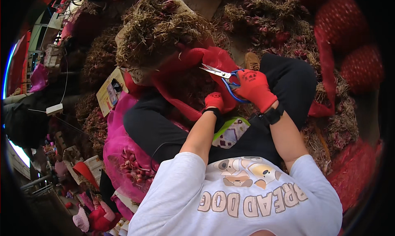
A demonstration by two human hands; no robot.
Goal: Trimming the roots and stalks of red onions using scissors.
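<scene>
Right hand: red glove, closed round blue-handled scissors, blades parted, pointing left. Left hand: red glove, curled in the red mesh sack on the lap; what it grips is hidden. Shallots: pink bag, person's left. Risk: blades near mesh and left fingers; a slip likely snags netting or nicks the glove.

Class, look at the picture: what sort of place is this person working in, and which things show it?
Probably a market or sorting yard for shallots: dried bunches heaped around, red mesh sacks, and scissors in the gloved right hand.
</scene>
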